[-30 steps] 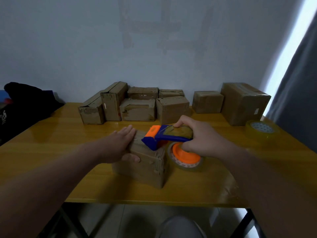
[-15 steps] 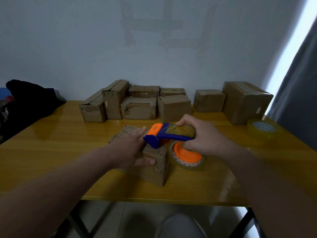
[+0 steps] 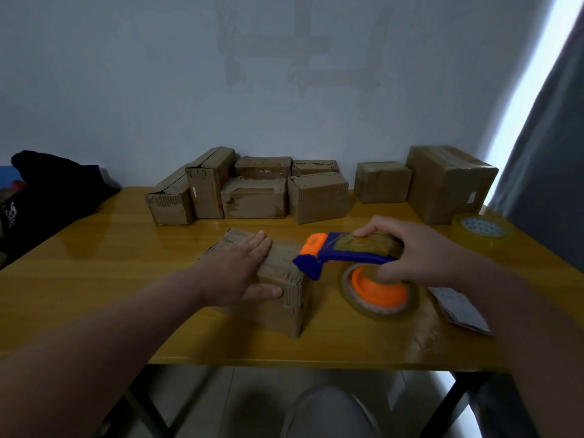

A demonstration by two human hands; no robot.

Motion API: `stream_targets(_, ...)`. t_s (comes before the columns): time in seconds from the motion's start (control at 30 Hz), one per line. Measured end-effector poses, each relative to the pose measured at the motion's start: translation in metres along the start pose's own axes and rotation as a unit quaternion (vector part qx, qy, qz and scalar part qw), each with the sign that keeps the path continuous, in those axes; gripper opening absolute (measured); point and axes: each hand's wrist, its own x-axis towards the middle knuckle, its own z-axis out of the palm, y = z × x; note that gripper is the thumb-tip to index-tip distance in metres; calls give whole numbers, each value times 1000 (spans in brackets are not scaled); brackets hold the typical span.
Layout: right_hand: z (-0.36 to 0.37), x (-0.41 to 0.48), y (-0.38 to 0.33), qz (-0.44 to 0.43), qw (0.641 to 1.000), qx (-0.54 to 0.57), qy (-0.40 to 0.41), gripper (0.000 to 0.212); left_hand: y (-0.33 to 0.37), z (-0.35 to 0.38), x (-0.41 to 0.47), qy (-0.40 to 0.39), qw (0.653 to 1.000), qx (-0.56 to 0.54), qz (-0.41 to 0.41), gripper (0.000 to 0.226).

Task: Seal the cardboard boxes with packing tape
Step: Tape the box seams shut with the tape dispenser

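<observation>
Left hand: the left hand (image 3: 240, 273) lies flat with straight fingers on top of the small brown cardboard box (image 3: 278, 311), thumb against its near side.
Right hand: the right hand (image 3: 420, 257) grips the blue and orange plastic tape dispenser (image 3: 341, 257), whose nose meets the box's top edge just beside the left hand's fingers.
Surface: a glossy yellow wooden table (image 3: 110, 279) bears the box directly under the left hand.
Beyond the hands: 8 brown cardboard boxes (image 3: 252, 200) line the table's far edge.
Right of the right hand: a spare roll of clear tape (image 3: 480, 230) and a white paper slip (image 3: 458, 308).
Room: a pale grey wall (image 3: 158, 90) behind, a grey curtain (image 3: 553, 153) beyond the right hand, and a black fabric heap (image 3: 47, 191) far past the left hand.
</observation>
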Motion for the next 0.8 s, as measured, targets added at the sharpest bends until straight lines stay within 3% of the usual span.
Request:
stream_targets(0.27, 16, -8, 17, 7, 999, 36, 27, 50, 18, 3, 3, 31, 999, 9, -29, 119)
stream_targets(0.5, 29, -6, 16, 20, 996, 66, 50, 51, 29, 7, 11, 52, 997, -7, 50, 86)
stream_targets(0.8, 56, 3, -1, 13, 994, 74, 75, 53, 4, 5, 4, 54, 996, -29, 70, 78)
